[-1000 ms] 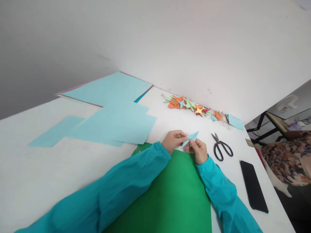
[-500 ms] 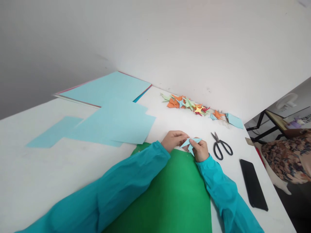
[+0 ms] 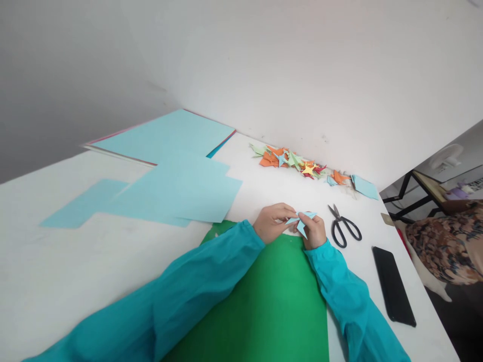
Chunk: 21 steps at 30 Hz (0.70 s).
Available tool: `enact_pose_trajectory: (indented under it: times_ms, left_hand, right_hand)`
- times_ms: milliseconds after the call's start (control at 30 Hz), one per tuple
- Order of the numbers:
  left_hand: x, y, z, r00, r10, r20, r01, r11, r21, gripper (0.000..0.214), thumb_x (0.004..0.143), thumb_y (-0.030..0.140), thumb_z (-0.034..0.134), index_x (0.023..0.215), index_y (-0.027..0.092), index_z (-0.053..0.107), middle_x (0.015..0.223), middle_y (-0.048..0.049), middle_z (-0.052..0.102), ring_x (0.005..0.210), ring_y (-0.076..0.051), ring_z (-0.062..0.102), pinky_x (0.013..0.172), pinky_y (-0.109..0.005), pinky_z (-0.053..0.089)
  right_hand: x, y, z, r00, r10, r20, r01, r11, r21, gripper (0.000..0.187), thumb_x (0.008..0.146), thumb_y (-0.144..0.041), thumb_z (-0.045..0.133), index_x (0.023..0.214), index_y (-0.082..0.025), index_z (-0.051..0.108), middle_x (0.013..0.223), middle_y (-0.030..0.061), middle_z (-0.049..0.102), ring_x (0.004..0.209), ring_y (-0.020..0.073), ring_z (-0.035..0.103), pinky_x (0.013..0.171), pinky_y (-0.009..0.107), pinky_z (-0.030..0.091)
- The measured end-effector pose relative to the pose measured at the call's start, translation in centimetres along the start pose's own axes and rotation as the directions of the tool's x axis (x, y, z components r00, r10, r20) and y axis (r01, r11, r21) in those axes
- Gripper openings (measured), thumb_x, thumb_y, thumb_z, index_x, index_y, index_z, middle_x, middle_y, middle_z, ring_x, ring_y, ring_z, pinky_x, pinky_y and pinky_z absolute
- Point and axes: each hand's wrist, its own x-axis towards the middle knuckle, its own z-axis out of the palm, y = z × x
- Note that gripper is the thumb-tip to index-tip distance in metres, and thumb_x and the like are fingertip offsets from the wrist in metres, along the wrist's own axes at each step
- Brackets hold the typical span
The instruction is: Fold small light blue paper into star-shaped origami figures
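A small light-blue folded paper figure [image 3: 302, 229], with several pointed ends, is held between my two hands above the far edge of a green mat [image 3: 271, 296]. My left hand [image 3: 272, 223] is closed, its fingertips pinching the left point of the figure. On the other side, my right hand [image 3: 315, 232] grips the figure's right part, thumb on top. Some of the folds are hidden behind my fingers. Just right of my right hand lie black-handled scissors [image 3: 342, 226], blades slightly apart and pointing to the wall.
Light-blue sheets [image 3: 177, 191] spread over the left side, near a stack of large coloured paper [image 3: 169, 131]. Along the wall lie folded paper figures [image 3: 292, 160] and small blue squares [image 3: 364, 187]. A black phone-like slab [image 3: 393, 285] rests near the right edge; beyond sits a person in patterned clothing [image 3: 445, 241].
The paper figure has turned and shifted slightly right. My left hand has moved right, and its fingers now pinch the figure's left point; my right hand keeps its grip.
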Motion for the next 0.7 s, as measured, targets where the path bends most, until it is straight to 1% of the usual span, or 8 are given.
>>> enact_pose_trajectory:
  times_ms: [100, 167, 267, 333, 400, 500, 600, 700]
  left_hand:
    - [0.1, 0.1, -0.1, 0.999, -0.008, 0.035, 0.009, 1.0, -0.02, 0.013, 0.071, 0.023, 0.061, 0.078, 0.015, 0.069, 0.081, -0.009, 0.066, 0.071, -0.013, 0.06, 0.062, -0.023, 0.049]
    - [0.2, 0.3, -0.1, 0.997, -0.054, 0.058, 0.058, 0.996, -0.061, 0.014, 0.072, 0.024, 0.06, 0.075, 0.014, 0.069, 0.08, -0.0086, 0.066, 0.074, -0.014, 0.061, 0.067, -0.025, 0.05]
    - [0.2, 0.5, 0.0, 0.971, -0.229, 0.071, 0.239, 0.947, -0.214, 0.017, 0.071, 0.028, 0.06, 0.071, 0.012, 0.067, 0.075, -0.007, 0.066, 0.066, -0.014, 0.061, 0.062, -0.025, 0.051]
    - [0.3, 0.7, 0.0, 0.931, -0.354, 0.094, 0.365, 0.875, -0.32, 0.02, 0.068, 0.03, 0.063, 0.069, 0.01, 0.065, 0.067, -0.005, 0.065, 0.058, -0.012, 0.059, 0.058, -0.025, 0.051]
    - [0.4, 0.8, -0.1, 0.897, -0.424, 0.125, 0.439, 0.816, -0.376, 0.021, 0.065, 0.03, 0.066, 0.065, 0.009, 0.064, 0.059, -0.003, 0.063, 0.055, -0.011, 0.058, 0.057, -0.024, 0.05]
    - [0.6, 0.9, -0.3, 0.874, -0.468, 0.13, 0.476, 0.777, -0.412, 0.021, 0.06, 0.028, 0.07, 0.061, 0.009, 0.062, 0.053, -0.0016, 0.062, 0.053, -0.01, 0.057, 0.056, -0.022, 0.048]
    - [0.7, 0.9, -0.4, 0.862, -0.498, 0.096, 0.487, 0.758, -0.433, 0.021, 0.057, 0.027, 0.072, 0.06, 0.009, 0.062, 0.051, -0.0004, 0.061, 0.05, -0.009, 0.056, 0.055, -0.021, 0.048]
    - [0.7, 0.9, -0.3, 0.855, -0.512, 0.082, 0.493, 0.752, -0.438, 0.023, 0.055, 0.029, 0.073, 0.058, 0.01, 0.061, 0.049, -0.0002, 0.061, 0.049, -0.009, 0.056, 0.054, -0.021, 0.048]
  right_hand:
    - [0.0, 0.1, -0.1, 1.0, -0.005, -0.023, 0.005, 1.0, -0.019, 0.021, 0.064, -0.027, 0.064, 0.048, -0.015, 0.059, 0.038, -0.0031, 0.051, 0.039, 0.0101, 0.045, 0.04, 0.024, 0.034]
    - [0.0, 0.1, -0.2, 0.999, -0.019, -0.027, 0.018, 0.999, -0.04, 0.022, 0.065, -0.028, 0.064, 0.047, -0.015, 0.059, 0.036, -0.0031, 0.05, 0.036, 0.009, 0.042, 0.036, 0.023, 0.029]
    - [0.1, 0.3, -0.4, 1.0, -0.025, -0.001, 0.025, 0.999, -0.034, 0.02, 0.063, -0.028, 0.065, 0.048, -0.015, 0.059, 0.041, -0.002, 0.054, 0.036, 0.0084, 0.042, 0.034, 0.022, 0.027]
    - [0.1, 0.5, -0.7, 1.0, -0.016, 0.011, 0.017, 0.999, -0.037, 0.015, 0.061, -0.026, 0.066, 0.052, -0.015, 0.062, 0.045, -0.0015, 0.057, 0.037, 0.008, 0.043, 0.035, 0.021, 0.029]
    - [0.0, 0.7, -1.0, 1.0, -0.01, 0.015, 0.011, 0.997, -0.076, 0.013, 0.061, -0.025, 0.066, 0.054, -0.015, 0.063, 0.045, -0.0016, 0.058, 0.037, 0.0082, 0.045, 0.035, 0.02, 0.03]
    - [0.0, 0.9, -1.4, 0.999, -0.01, 0.054, 0.016, 0.994, -0.11, 0.012, 0.062, -0.026, 0.066, 0.057, -0.015, 0.065, 0.046, -0.0011, 0.059, 0.041, 0.0102, 0.051, 0.038, 0.02, 0.037]
    - [-0.1, 1.0, -1.7, 0.996, -0.003, 0.093, 0.015, 0.992, -0.126, 0.01, 0.062, -0.026, 0.067, 0.062, -0.016, 0.068, 0.049, -0.0008, 0.061, 0.044, 0.0109, 0.054, 0.04, 0.02, 0.041]
    - [-0.1, 1.0, -1.8, 0.996, 0.015, 0.086, 0.001, 0.984, -0.178, 0.011, 0.06, -0.027, 0.069, 0.064, -0.016, 0.069, 0.05, -0.0007, 0.063, 0.044, 0.011, 0.055, 0.041, 0.02, 0.044]
